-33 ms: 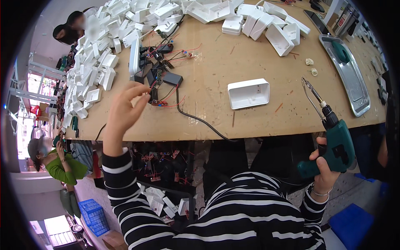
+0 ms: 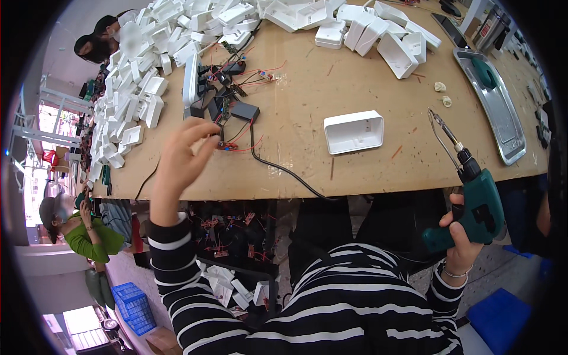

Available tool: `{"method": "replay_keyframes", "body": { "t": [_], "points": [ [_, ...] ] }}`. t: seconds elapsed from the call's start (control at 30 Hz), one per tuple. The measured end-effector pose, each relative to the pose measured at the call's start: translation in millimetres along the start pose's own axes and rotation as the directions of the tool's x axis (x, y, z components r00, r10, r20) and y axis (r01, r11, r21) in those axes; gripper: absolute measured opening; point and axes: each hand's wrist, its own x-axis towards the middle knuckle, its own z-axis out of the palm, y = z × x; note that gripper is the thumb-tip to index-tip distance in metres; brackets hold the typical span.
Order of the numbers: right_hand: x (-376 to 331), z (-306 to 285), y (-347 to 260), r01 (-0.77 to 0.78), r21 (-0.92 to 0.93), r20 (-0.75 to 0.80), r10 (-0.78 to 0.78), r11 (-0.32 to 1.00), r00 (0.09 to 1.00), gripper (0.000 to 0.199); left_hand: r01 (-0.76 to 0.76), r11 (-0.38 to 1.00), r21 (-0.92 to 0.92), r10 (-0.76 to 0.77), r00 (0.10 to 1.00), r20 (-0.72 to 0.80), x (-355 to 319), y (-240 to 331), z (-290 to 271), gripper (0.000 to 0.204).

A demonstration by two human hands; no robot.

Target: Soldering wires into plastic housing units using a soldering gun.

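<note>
1. Nearest to me, my right hand (image 2: 460, 236) is closed around the grip of a green power drill (image 2: 476, 204), held off the table's near edge, its long bit pointing up and away over the tabletop.
2. My left hand (image 2: 180, 160) reaches over the near edge of the wooden table (image 2: 307, 94), fingers loosely curled and partly open. Its fingertips sit right at a small circuit board with red wires (image 2: 228, 144); I cannot tell whether they actually pinch it.
3. Just beyond lie a black box (image 2: 244, 110) and a black cable (image 2: 278, 167) that runs back toward the table's near edge.
4. To the right of that, an open white plastic housing (image 2: 354, 131) sits alone on the wood, hollow side up.
5. Further right, a metal tray (image 2: 500, 112) lies along the table's right side.
6. Farthest off, a heap of white plastic housings (image 2: 148, 89) covers the left and far parts of the table.
</note>
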Motion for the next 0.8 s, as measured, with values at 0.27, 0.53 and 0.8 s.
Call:
{"method": "replay_keyframes", "body": {
  "t": [0.27,0.53,0.8],
  "points": [
    [0.5,9.6,-2.0,0.012,-0.037,0.021,-0.011,0.999,1.000,0.063,0.004,0.883,0.469,-0.018,1.000,0.026,9.5,43.4,58.0,0.021],
    [1.4,17.7,-4.5,-0.001,-0.042,-0.008,0.001,0.999,1.000,0.064,-0.081,0.958,0.274,0.132,0.976,-0.173,0.3,26.5,70.6,0.006],
    [18.4,32.5,8.2,-0.188,0.285,0.056,0.179,0.940,0.982,0.066,0.064,0.876,-0.478,-0.411,0.619,-0.669,-22.7,-52.0,34.9,0.015]
  ]
}}
